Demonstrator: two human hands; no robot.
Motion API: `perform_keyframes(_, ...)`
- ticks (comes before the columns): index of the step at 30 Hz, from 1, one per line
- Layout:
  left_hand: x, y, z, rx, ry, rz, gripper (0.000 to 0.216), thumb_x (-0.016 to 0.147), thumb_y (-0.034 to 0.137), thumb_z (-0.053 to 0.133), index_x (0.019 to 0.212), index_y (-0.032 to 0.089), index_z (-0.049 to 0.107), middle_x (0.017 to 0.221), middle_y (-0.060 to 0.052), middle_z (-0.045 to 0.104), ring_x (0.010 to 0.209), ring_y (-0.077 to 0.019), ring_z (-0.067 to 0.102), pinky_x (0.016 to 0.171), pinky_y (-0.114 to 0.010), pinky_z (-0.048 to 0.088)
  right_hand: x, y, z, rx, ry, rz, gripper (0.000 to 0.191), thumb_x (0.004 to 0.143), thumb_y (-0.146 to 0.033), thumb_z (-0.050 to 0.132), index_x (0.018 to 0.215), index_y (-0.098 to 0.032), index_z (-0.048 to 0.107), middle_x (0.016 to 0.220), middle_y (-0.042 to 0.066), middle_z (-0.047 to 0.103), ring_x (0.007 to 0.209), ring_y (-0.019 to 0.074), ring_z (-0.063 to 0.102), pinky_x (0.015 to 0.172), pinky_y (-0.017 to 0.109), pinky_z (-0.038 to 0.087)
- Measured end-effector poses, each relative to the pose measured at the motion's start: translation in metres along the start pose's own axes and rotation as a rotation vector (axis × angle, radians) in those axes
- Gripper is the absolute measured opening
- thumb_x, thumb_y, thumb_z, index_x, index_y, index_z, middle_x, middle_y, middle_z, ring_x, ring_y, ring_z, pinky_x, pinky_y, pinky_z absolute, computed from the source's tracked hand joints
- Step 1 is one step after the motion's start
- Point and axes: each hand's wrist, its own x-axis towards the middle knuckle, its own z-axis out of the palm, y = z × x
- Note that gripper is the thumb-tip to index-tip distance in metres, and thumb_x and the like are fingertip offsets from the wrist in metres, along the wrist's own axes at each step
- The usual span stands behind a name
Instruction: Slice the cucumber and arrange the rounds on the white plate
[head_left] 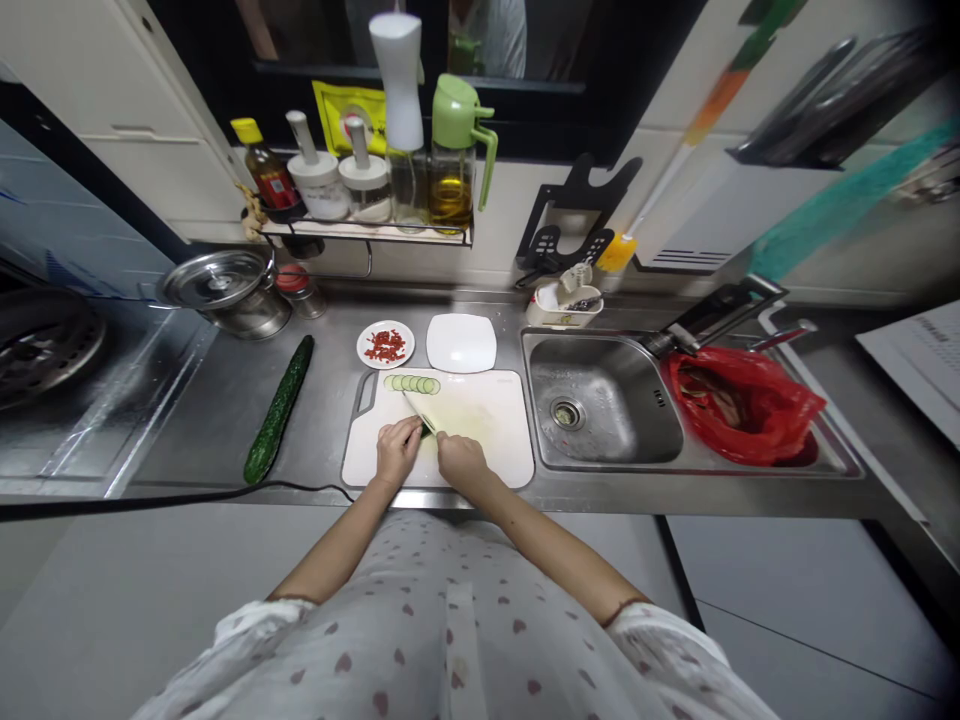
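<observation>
My right hand (459, 462) grips a knife (418, 410), its blade pointing up and to the left over the white cutting board (480, 390). Beside the blade, my left hand (399, 450) is closed on a dark green piece of cucumber (426, 429), mostly covered by the fingers and the knife. A row of overlapping cucumber slices (412, 384) lies along the board's upper left edge. Left of the board rests a whole cucumber (279, 412). Behind the board are a white plate with chopped red pieces (385, 345) and a white square plate (461, 343).
To the right is a steel sink (607, 400), with a red plastic bag (742, 405) beyond it. A lidded steel pot (225, 290) stands at the back left. Above the counter, a rack (375, 230) carries several bottles and jars. A black cable (285, 486) runs along the front edge.
</observation>
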Motion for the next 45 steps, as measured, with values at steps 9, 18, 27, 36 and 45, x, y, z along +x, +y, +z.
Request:
perform_keyframes(9,0.002,0.001,0.0,-0.035,0.025,-0.01,0.023,0.093,0.029,0.046,0.097,0.022,0.067,0.099,-0.006,0.071,0.093,-0.0188,0.064,0.084,-0.036,0.047,-0.001,0.003,0.009,0.027,-0.003,0.014,0.023,0.088,-0.011,0.039,0.106,-0.014,0.053,0.092,0.012,0.069,0.091,0.0211,0.067,0.075,0.028,0.047)
perform_keyframes(18,0.003,-0.001,0.002,-0.036,0.019,-0.036,0.023,0.093,0.029,0.046,0.099,0.022,0.067,0.098,-0.006,0.071,0.093,-0.0194,0.063,0.085,-0.037,0.046,0.01,0.002,0.006,0.024,0.017,-0.009,0.024,0.087,-0.011,0.04,0.107,-0.015,0.053,0.094,0.011,0.069,0.092,0.0193,0.066,0.075,0.028,0.047)
perform_keyframes(27,0.002,0.002,0.001,0.008,0.01,-0.055,0.023,0.093,0.03,0.047,0.101,0.023,0.067,0.1,-0.005,0.071,0.093,-0.0197,0.06,0.085,-0.037,0.041,0.002,0.005,0.011,0.038,-0.026,0.018,0.023,0.089,-0.013,0.038,0.107,-0.015,0.052,0.094,0.012,0.069,0.092,0.0203,0.066,0.075,0.029,0.047)
perform_keyframes(36,0.002,0.001,0.001,0.012,0.011,-0.055,0.025,0.094,0.031,0.045,0.101,0.022,0.067,0.099,-0.006,0.071,0.093,-0.0201,0.06,0.086,-0.037,0.04,0.015,0.0,0.003,0.057,-0.016,0.022,0.026,0.088,-0.011,0.039,0.109,-0.014,0.053,0.096,0.012,0.069,0.093,0.0199,0.066,0.076,0.027,0.046)
perform_keyframes(45,0.002,0.004,-0.001,0.013,-0.036,-0.12,0.025,0.094,0.031,0.045,0.103,0.023,0.067,0.103,-0.005,0.071,0.096,-0.0192,0.06,0.089,-0.037,0.037,-0.003,0.01,0.011,0.057,-0.081,0.034,0.025,0.088,-0.013,0.038,0.107,-0.014,0.055,0.095,0.013,0.069,0.094,0.0226,0.066,0.076,0.03,0.046)
